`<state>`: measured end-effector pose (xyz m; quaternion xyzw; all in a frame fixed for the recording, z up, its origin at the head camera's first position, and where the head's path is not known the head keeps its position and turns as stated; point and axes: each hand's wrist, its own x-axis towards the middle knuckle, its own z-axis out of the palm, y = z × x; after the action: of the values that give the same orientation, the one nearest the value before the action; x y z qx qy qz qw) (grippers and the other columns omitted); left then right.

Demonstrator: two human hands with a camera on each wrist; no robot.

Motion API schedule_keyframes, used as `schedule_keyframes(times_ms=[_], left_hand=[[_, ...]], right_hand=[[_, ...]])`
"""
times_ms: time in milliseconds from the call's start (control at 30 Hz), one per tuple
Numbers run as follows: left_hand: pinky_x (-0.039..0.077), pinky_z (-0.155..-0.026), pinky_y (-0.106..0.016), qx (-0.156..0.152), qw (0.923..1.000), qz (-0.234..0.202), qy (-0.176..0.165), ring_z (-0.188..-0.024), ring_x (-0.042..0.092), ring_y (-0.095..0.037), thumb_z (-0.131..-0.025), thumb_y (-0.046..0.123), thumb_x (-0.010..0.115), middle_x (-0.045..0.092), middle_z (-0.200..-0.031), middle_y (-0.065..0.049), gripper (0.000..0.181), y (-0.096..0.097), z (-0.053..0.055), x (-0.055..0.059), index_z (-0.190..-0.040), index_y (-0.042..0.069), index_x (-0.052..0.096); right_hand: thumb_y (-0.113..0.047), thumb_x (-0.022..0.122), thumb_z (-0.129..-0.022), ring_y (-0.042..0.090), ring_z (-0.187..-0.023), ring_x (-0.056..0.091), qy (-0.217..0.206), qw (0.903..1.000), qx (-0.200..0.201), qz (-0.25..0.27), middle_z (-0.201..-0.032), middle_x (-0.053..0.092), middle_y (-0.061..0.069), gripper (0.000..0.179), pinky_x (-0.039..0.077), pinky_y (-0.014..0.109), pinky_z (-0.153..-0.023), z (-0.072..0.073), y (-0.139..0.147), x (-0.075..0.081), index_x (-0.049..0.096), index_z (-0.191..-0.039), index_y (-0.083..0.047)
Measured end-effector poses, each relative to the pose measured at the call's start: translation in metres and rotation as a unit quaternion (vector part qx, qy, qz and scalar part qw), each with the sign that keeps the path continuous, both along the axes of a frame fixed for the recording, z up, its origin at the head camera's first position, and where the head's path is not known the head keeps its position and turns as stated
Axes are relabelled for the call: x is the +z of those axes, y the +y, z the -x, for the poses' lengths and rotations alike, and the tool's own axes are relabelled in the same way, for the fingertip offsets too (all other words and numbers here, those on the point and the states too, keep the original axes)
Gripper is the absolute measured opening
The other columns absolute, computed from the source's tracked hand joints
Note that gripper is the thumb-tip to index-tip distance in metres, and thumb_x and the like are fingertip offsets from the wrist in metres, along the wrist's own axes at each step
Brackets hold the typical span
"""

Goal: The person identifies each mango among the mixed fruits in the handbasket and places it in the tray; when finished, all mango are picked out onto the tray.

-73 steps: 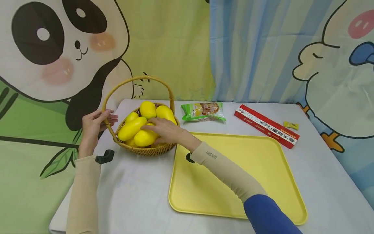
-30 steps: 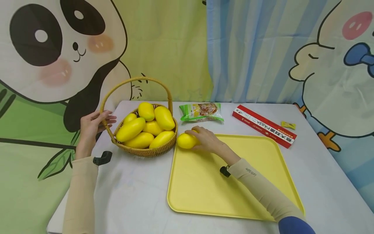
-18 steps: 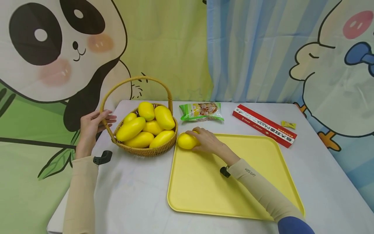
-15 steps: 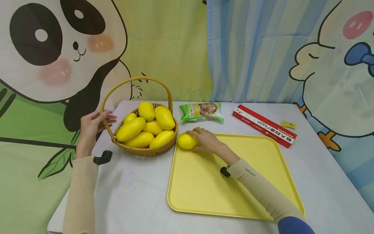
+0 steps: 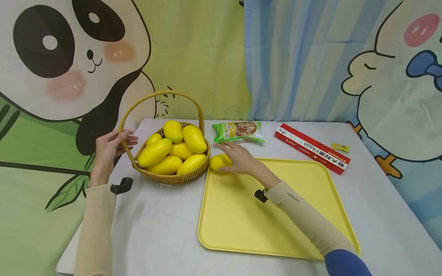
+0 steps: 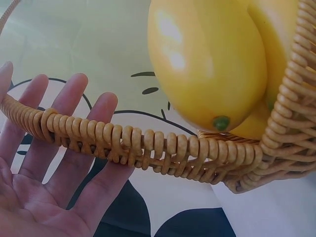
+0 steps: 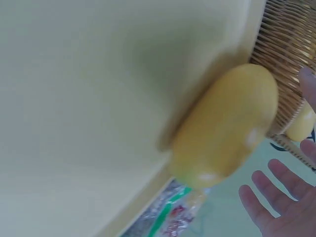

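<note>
In the head view my left hand (image 5: 108,147) holds the side of the wicker basket's handle (image 5: 174,92), thumb over it; in the left wrist view the fingers lie long behind the weave. Several yellow mangoes (image 5: 154,152) fill the basket (image 5: 179,179). A single mango (image 5: 218,162) lies on the far left corner of the yellow tray (image 5: 262,230), beside the basket. My right hand (image 5: 239,158) is spread just over and right of it, partly covering it. In the right wrist view that mango (image 7: 224,126) shows whole, with the fingers apart from it.
Behind the tray lies a green-and-clear snack packet (image 5: 238,131). To its right are a long red pasta box (image 5: 312,148) and a small yellow sachet (image 5: 340,147). A white cloth covers the table (image 5: 155,230); a printed curtain (image 5: 207,57) hangs at its back.
My right hand took a mango out of the basket and moved it right onto the tray's corner. Since half a second ago its fingers have spread and lifted off. The left hand stays at the handle.
</note>
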<state>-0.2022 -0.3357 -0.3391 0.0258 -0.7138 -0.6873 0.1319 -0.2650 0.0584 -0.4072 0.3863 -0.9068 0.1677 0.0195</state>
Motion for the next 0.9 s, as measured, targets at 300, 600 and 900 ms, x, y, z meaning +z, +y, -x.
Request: schedule_keyframes(times_ms=[300,600,900], left_hand=[[0.056,-0.07,-0.02,-0.007,1.0,-0.006,-0.002,-0.077,0.072,-0.01,-0.091,0.029,0.066,0.074,-0.081,0.005,0.019,-0.002,-0.002,0.0,-0.098,0.012,0.073],[0.054,-0.075,-0.018,-0.011,0.9983,-0.032,-0.049,-0.08,0.072,-0.01,-0.092,0.032,0.065,0.075,-0.086,0.004,0.018,0.002,0.001,0.004,-0.098,0.016,0.072],[0.054,-0.076,-0.018,-0.007,0.9972,-0.039,-0.063,-0.082,0.071,-0.01,-0.092,0.033,0.064,0.075,-0.086,0.005,0.018,-0.001,-0.004,0.006,-0.099,0.019,0.073]], right_hand=[[-0.044,0.068,-0.087,0.034,-0.132,0.041,0.011,0.9983,-0.043,0.038,-0.148,0.036,0.016,0.078,0.038,0.054,-0.105,0.007,-0.052,0.027,0.03,-0.15,-0.016],[-0.044,0.07,-0.085,0.034,-0.117,0.051,0.026,0.9923,-0.12,0.02,-0.142,0.039,0.017,0.083,0.047,0.045,-0.092,0.013,-0.097,0.038,0.027,-0.151,-0.019],[-0.054,0.069,-0.082,0.031,-0.1,0.059,0.046,0.9797,-0.192,-0.034,-0.141,0.041,0.018,0.088,0.053,0.039,-0.075,0.013,-0.129,0.029,0.026,-0.15,-0.018]])
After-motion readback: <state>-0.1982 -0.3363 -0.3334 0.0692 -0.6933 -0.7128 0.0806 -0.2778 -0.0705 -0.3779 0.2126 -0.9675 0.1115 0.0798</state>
